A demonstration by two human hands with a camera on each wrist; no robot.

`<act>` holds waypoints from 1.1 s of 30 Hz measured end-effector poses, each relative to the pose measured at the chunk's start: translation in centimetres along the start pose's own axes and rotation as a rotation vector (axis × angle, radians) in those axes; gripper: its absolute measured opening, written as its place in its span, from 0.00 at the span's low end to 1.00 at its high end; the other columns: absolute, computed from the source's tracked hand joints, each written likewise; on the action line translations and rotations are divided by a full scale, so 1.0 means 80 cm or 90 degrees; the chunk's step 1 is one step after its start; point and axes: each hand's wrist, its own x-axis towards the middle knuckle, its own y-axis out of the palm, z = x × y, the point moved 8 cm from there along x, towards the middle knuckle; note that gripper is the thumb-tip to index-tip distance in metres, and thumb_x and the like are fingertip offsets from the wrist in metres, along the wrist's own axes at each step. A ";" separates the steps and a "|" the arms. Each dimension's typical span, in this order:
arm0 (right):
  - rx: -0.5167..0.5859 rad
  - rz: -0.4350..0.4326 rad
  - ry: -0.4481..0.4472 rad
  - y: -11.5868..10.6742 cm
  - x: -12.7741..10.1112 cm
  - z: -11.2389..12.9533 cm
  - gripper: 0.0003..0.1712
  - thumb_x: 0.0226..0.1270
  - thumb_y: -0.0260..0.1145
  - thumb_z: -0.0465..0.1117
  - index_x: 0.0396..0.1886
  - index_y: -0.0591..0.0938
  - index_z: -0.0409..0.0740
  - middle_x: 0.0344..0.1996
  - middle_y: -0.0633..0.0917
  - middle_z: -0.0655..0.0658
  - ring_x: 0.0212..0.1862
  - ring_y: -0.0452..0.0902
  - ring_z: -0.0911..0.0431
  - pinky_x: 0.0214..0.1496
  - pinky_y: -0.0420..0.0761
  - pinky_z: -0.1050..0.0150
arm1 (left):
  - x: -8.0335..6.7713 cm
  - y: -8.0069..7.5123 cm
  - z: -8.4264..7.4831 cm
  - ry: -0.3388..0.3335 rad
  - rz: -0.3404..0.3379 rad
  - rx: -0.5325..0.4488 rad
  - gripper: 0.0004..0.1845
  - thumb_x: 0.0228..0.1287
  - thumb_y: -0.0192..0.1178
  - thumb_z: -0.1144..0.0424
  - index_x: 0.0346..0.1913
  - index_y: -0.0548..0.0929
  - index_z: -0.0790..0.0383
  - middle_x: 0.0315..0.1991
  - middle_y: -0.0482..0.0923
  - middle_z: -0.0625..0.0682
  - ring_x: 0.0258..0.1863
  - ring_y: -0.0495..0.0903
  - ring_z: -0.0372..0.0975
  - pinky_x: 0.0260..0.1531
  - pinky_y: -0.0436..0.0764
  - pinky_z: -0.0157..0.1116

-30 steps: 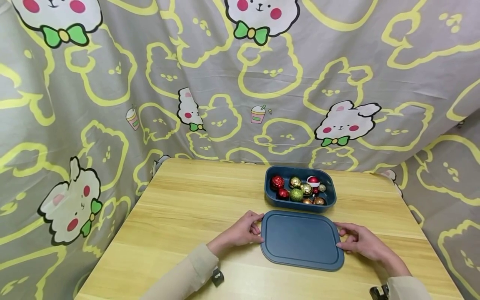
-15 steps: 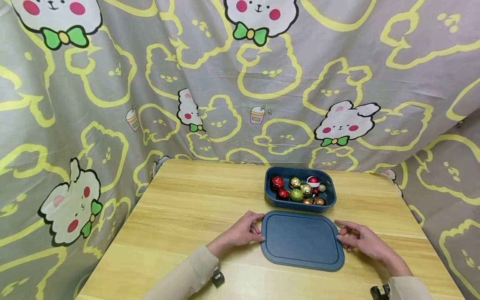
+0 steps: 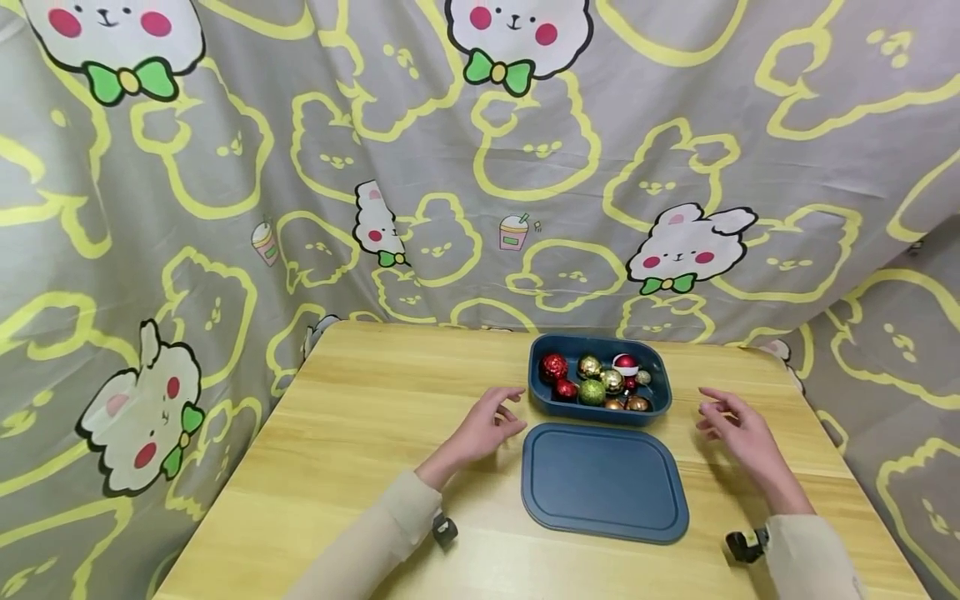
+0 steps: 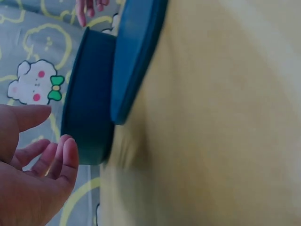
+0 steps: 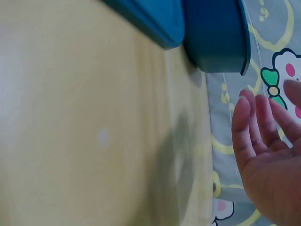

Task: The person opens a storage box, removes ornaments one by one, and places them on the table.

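A dark blue box (image 3: 551, 407) holds several Christmas baubles (image 3: 592, 392) in red, gold, green and copper. Its flat blue lid (image 3: 603, 482) lies on the table just in front of it. My left hand (image 3: 483, 427) hovers beside the left ends of the box and lid, fingers loosely bent and holding nothing. To the right of the box, my right hand (image 3: 738, 429) is raised off the table with relaxed fingers and nothing in them. Both wrist views show a gap between hand and box; the baubles are hidden there behind the box wall (image 4: 89, 94).
The wooden table (image 3: 360, 417) extends widely to the left of the box. A grey patterned curtain (image 3: 442, 167) hangs behind it and along both sides. Each wrist carries a small black camera mount (image 3: 444, 528).
Both hands have let go of the lid's short edges and moved forward, up off the table, toward the sides of the box. Lid and box have stayed in place.
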 end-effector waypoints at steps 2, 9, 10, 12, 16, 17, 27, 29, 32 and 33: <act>0.031 -0.015 0.009 -0.001 0.011 0.000 0.33 0.85 0.52 0.48 0.76 0.64 0.28 0.42 0.80 0.56 0.39 0.83 0.68 0.41 0.87 0.66 | 0.010 -0.002 -0.006 0.008 -0.007 0.002 0.30 0.73 0.64 0.66 0.75 0.70 0.62 0.65 0.72 0.64 0.48 0.81 0.42 0.47 0.83 0.34; 0.081 -0.054 0.060 0.012 0.046 0.006 0.36 0.86 0.47 0.52 0.78 0.61 0.29 0.52 0.77 0.40 0.42 0.81 0.72 0.43 0.87 0.69 | 0.048 -0.010 -0.025 0.065 -0.055 0.039 0.27 0.74 0.64 0.63 0.73 0.73 0.60 0.63 0.74 0.63 0.49 0.81 0.44 0.46 0.83 0.35; 0.083 -0.058 0.064 0.015 0.051 0.008 0.36 0.86 0.46 0.53 0.78 0.61 0.29 0.54 0.76 0.37 0.42 0.81 0.71 0.44 0.87 0.70 | 0.054 -0.011 -0.027 0.071 -0.061 0.046 0.27 0.75 0.63 0.63 0.73 0.73 0.61 0.63 0.75 0.63 0.51 0.80 0.46 0.46 0.83 0.37; 0.092 -0.066 0.074 0.020 0.060 0.011 0.37 0.87 0.43 0.54 0.79 0.61 0.31 0.57 0.74 0.34 0.43 0.80 0.70 0.44 0.86 0.70 | 0.066 -0.012 -0.028 0.081 -0.071 0.072 0.27 0.75 0.63 0.63 0.73 0.73 0.60 0.63 0.76 0.62 0.53 0.80 0.48 0.49 0.82 0.41; 0.114 -0.075 0.096 0.033 0.072 0.012 0.37 0.87 0.39 0.55 0.80 0.60 0.32 0.60 0.72 0.32 0.45 0.77 0.67 0.46 0.85 0.69 | 0.086 -0.011 -0.028 0.091 -0.087 0.139 0.26 0.75 0.63 0.62 0.73 0.74 0.58 0.63 0.77 0.56 0.58 0.78 0.48 0.55 0.80 0.46; 0.115 -0.075 0.102 0.036 0.074 0.011 0.37 0.87 0.38 0.55 0.80 0.60 0.33 0.60 0.72 0.31 0.44 0.76 0.67 0.46 0.84 0.70 | 0.090 -0.011 -0.027 0.091 -0.091 0.155 0.26 0.75 0.63 0.62 0.73 0.74 0.58 0.64 0.77 0.55 0.59 0.77 0.47 0.57 0.80 0.47; 0.070 -0.047 0.094 0.054 0.091 0.011 0.33 0.87 0.36 0.51 0.83 0.57 0.42 0.71 0.68 0.26 0.65 0.70 0.39 0.64 0.74 0.54 | 0.121 -0.008 -0.024 0.101 -0.117 0.257 0.25 0.73 0.66 0.59 0.70 0.77 0.57 0.63 0.80 0.53 0.64 0.75 0.48 0.67 0.73 0.50; 0.068 -0.044 0.089 0.057 0.094 0.010 0.33 0.87 0.37 0.50 0.83 0.58 0.41 0.71 0.67 0.25 0.70 0.65 0.34 0.70 0.67 0.43 | 0.122 -0.005 -0.024 0.102 -0.114 0.269 0.26 0.73 0.66 0.59 0.70 0.77 0.57 0.64 0.80 0.53 0.65 0.74 0.49 0.68 0.72 0.51; 0.064 -0.045 0.083 0.060 0.096 0.008 0.32 0.88 0.37 0.48 0.82 0.59 0.40 0.70 0.68 0.25 0.70 0.63 0.35 0.73 0.61 0.41 | 0.124 0.002 -0.024 0.099 -0.098 0.277 0.26 0.73 0.65 0.59 0.71 0.76 0.57 0.66 0.78 0.54 0.67 0.73 0.50 0.69 0.71 0.52; 0.060 -0.045 0.082 0.061 0.097 0.007 0.31 0.88 0.37 0.48 0.82 0.60 0.39 0.69 0.69 0.25 0.69 0.64 0.36 0.72 0.62 0.41 | 0.125 0.004 -0.024 0.097 -0.092 0.278 0.26 0.74 0.65 0.58 0.72 0.76 0.57 0.67 0.78 0.54 0.68 0.73 0.50 0.70 0.71 0.52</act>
